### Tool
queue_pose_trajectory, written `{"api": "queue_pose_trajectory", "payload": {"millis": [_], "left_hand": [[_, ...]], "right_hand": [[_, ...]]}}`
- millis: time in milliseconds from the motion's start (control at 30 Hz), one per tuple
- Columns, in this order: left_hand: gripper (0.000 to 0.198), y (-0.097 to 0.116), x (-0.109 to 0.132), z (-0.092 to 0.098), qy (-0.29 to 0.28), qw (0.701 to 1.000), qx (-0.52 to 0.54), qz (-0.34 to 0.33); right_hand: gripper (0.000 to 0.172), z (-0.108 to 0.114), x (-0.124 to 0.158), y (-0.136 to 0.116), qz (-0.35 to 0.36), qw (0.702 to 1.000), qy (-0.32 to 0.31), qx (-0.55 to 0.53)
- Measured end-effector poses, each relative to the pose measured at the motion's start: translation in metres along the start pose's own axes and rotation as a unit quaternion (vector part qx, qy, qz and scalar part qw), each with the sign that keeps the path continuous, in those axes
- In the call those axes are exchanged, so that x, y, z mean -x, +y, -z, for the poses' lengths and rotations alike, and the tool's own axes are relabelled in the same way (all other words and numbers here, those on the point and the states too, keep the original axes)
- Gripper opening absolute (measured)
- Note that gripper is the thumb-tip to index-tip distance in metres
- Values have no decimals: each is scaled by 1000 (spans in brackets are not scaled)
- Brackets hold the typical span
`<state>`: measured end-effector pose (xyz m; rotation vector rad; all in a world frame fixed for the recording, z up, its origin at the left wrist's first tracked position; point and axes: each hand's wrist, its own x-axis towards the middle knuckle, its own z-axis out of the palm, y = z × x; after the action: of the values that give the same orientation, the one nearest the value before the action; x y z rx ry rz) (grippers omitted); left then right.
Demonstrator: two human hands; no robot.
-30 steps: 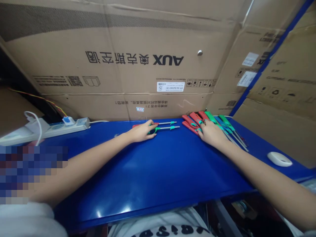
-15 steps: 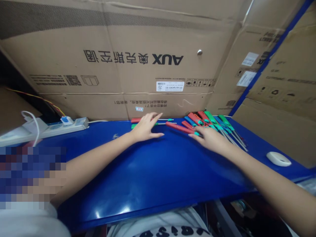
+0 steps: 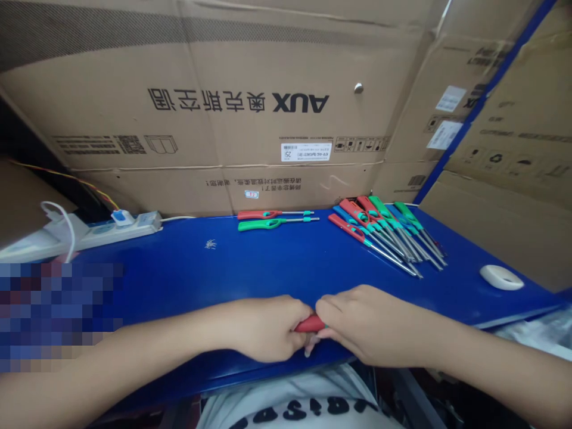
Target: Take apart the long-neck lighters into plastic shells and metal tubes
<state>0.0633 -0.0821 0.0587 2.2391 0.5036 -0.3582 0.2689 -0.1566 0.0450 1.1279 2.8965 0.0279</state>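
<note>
A red long-nosed gas lighter (image 3: 310, 323) is gripped between both my hands over the front edge of the blue table. My left hand (image 3: 272, 328) is closed round its left end, and my right hand (image 3: 366, 325) closes on its right part. Most of the lighter is covered by my fingers. Behind them, at the back of the table, a red lighter (image 3: 254, 214) and a green lighter (image 3: 259, 225) lie side by side, tips to the right. To the right lies a fanned pile of red, green and blue lighters (image 3: 379, 223).
Cardboard sheets (image 3: 250, 71) stand along the back and right of the blue table (image 3: 201, 268). A white power strip (image 3: 120, 229) with plugs lies at the left. A white rounded object (image 3: 501, 277) sits at the right. Small pale slivers (image 3: 210, 244) lie left of centre.
My right hand has drawn the red lighter from beside the pile towards me. My left hand has come back from the two lighters at the rear and closed on it too.
</note>
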Motion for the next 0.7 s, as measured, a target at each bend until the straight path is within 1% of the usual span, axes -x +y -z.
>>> {"api": "queue_pose_trajectory", "payload": {"millis": [67,133,200,300,333,400,467,500,600,667,700], "left_hand": [[19,3,6,-2,-31,999,20,15],[18,1,14,-1,-60,997,31,39],[19,-7,22,2,-78,994,46,59],[20,-23,31,7,-95,989,86,77],[18,-27,33,8,-87,989,86,80],[15,-30,35,7,-42,994,47,85],[27,-28,35,6,10,995,-5,97],[34,-26,34,7,22,994,-19,107],[43,-25,28,11,16,991,-14,129],[43,-31,19,18,24,992,-7,120],[43,-38,13,23,41,994,-13,105]], "right_hand": [[13,0,5,-9,0,1000,-7,-8],[13,1,13,-16,-18,999,-22,-22],[16,3,23,-16,-65,996,-37,-47],[23,5,35,-7,-149,982,-49,-107],[25,5,37,-3,-164,978,-50,-117],[25,4,37,4,-171,978,-43,-111],[23,1,34,11,-160,983,-30,-81],[23,-1,31,15,-150,986,-27,-69],[25,-6,23,26,-111,991,-41,-65],[31,-10,18,36,-96,990,-46,-91],[32,-14,16,43,-96,989,-34,-103]]}}
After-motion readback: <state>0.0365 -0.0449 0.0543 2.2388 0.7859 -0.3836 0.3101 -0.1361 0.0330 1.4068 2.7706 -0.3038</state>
